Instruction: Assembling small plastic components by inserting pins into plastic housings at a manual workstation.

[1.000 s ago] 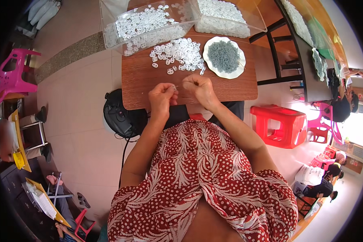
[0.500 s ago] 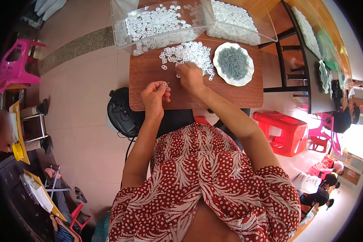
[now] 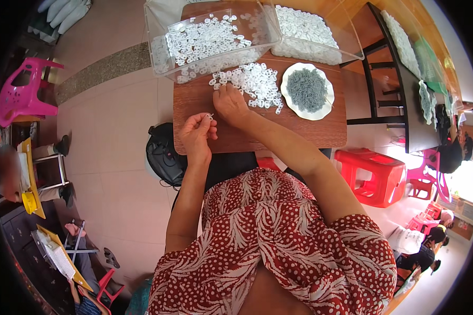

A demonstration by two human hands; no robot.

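White rings (image 3: 253, 84) heaped on table (image 3: 299, 131), right hand (image 3: 230, 103) fingers curled at pile's edge, left hand (image 3: 198, 132) pinching a tiny piece, grey plate (image 3: 307, 91) beside.

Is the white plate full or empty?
Full. The white scalloped plate on the brown wooden table holds a heap of small grey pieces covering most of its middle.

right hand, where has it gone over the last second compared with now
The right hand left the left hand and reached forward to the loose pile of small white rings on the wooden board. The left hand stayed put, pinching a small white piece. The plate of grey bits is unchanged.
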